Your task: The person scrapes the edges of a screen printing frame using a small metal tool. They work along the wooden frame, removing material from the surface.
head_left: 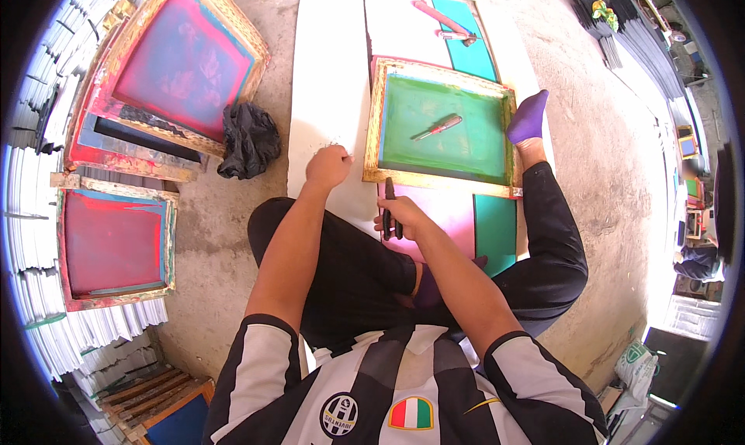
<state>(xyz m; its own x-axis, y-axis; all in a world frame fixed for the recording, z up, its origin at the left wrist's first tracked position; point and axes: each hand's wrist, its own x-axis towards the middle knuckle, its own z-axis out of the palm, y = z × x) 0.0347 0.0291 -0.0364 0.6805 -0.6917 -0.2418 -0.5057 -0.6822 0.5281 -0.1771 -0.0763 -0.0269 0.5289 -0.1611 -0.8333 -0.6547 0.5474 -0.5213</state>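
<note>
My right hand [403, 215] is wrapped round a pair of dark-handled pliers [389, 189], their jaws pointing away from me near the frame's lower left corner. Curled over the white board [326, 80], my left hand [329, 166] is closed; whatever its fingers hold, if anything, is hidden. Small specks lie on the board by its knuckles. Before me lies a wooden screen printing frame [442, 183] with green mesh [403, 103]. A screwdriver [445, 124] rests on the mesh.
Pink [444, 212] and teal sheets [494, 228] lie under the frame. My foot [528, 117] touches its right side. Beyond are a red-handled tool [442, 20] and a marker-like stick [452, 35]. Leftward stand paint-stained screens [118, 247] and a black plastic bag [250, 141].
</note>
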